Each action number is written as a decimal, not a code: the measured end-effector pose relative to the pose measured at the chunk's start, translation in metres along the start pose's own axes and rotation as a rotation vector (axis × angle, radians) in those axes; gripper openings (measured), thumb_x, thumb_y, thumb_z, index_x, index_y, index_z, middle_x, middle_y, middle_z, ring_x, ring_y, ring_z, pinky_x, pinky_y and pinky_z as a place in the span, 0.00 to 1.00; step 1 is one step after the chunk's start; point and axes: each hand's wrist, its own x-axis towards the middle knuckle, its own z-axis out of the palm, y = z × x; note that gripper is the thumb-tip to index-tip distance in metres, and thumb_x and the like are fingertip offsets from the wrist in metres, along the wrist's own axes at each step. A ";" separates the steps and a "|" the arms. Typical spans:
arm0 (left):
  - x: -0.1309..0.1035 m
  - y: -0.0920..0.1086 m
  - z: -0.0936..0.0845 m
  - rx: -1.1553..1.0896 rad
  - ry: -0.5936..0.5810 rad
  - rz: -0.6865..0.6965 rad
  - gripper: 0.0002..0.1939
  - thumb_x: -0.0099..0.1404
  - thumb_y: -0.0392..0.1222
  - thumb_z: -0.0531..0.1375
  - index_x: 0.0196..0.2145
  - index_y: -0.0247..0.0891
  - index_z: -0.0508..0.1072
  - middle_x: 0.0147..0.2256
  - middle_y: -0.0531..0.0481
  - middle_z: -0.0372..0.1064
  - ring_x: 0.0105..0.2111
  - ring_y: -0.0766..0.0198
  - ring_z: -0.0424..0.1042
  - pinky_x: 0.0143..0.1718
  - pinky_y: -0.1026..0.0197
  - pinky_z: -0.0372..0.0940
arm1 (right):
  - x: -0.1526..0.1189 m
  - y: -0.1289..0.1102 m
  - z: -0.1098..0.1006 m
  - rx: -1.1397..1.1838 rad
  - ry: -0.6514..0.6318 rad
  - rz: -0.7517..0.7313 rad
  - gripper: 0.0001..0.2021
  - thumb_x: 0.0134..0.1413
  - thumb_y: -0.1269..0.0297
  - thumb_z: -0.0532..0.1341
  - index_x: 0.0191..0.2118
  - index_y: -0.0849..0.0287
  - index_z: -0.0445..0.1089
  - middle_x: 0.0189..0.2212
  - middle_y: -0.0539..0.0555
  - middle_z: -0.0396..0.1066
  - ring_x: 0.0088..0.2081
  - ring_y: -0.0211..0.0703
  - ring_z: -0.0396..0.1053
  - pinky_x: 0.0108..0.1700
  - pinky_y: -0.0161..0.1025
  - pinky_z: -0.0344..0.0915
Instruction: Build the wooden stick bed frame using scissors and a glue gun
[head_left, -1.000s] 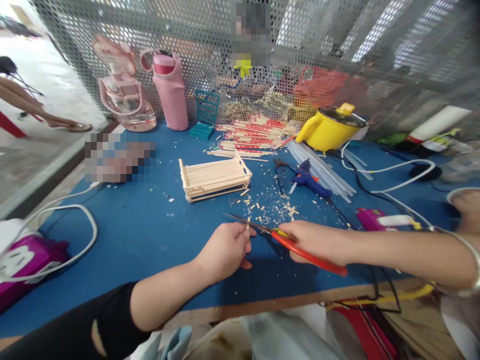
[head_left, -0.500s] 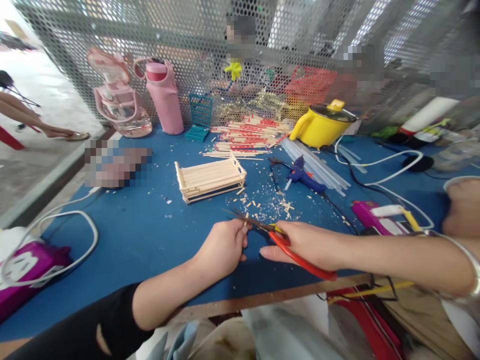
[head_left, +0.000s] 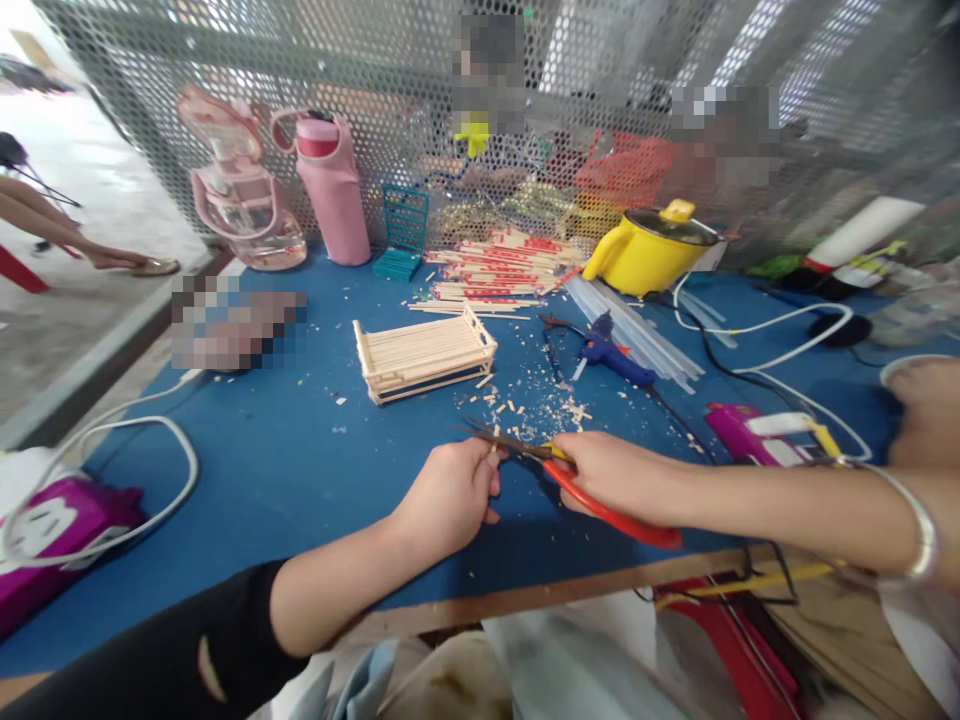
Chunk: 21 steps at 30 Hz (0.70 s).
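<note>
My left hand [head_left: 450, 495] pinches a short wooden stick [head_left: 496, 434] near the front of the blue table [head_left: 300, 500]. The blades of the red-handled scissors [head_left: 615, 515] lie across that stick. Around the scissors' handles my right hand [head_left: 611, 470] is closed. Just beyond my hands stands a small bed-like frame made of wooden sticks [head_left: 424, 352]. Small wood scraps [head_left: 574, 410] are scattered to its right. A blue glue gun [head_left: 611, 355] lies behind the scraps.
A pile of sticks with red wrappers [head_left: 510, 262] lies at the back, beside a yellow pot [head_left: 649, 252]. Clear glue sticks [head_left: 637, 335], white cables [head_left: 795, 325], a pink bottle [head_left: 336, 195] and a clear bottle [head_left: 251, 215] also stand or lie around. Metal mesh rises behind.
My right hand has closed further around the scissors; its thumb, stretched out before, is now drawn in. The view has shifted slightly.
</note>
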 end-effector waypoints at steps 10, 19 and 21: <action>0.010 -0.003 0.000 -0.195 0.019 -0.143 0.09 0.66 0.39 0.51 0.35 0.33 0.70 0.22 0.55 0.59 0.16 0.74 0.61 0.21 0.65 0.71 | 0.004 -0.013 -0.008 0.051 -0.077 0.099 0.05 0.36 0.75 0.53 0.22 0.58 0.61 0.14 0.48 0.65 0.18 0.37 0.65 0.21 0.32 0.50; 0.001 -0.005 0.002 -0.195 -0.114 0.010 0.13 0.67 0.44 0.50 0.39 0.34 0.70 0.23 0.57 0.59 0.16 0.75 0.64 0.19 0.71 0.67 | 0.008 0.013 -0.001 0.321 -0.210 -0.132 0.09 0.41 0.70 0.51 0.15 0.56 0.53 0.07 0.43 0.50 0.12 0.33 0.51 0.19 0.33 0.47; 0.001 -0.006 0.005 -0.223 -0.114 0.009 0.14 0.67 0.45 0.50 0.40 0.34 0.71 0.22 0.57 0.58 0.16 0.75 0.63 0.19 0.70 0.67 | 0.011 0.015 -0.001 0.322 -0.192 -0.143 0.07 0.38 0.70 0.52 0.16 0.56 0.53 0.08 0.42 0.50 0.13 0.32 0.51 0.19 0.32 0.46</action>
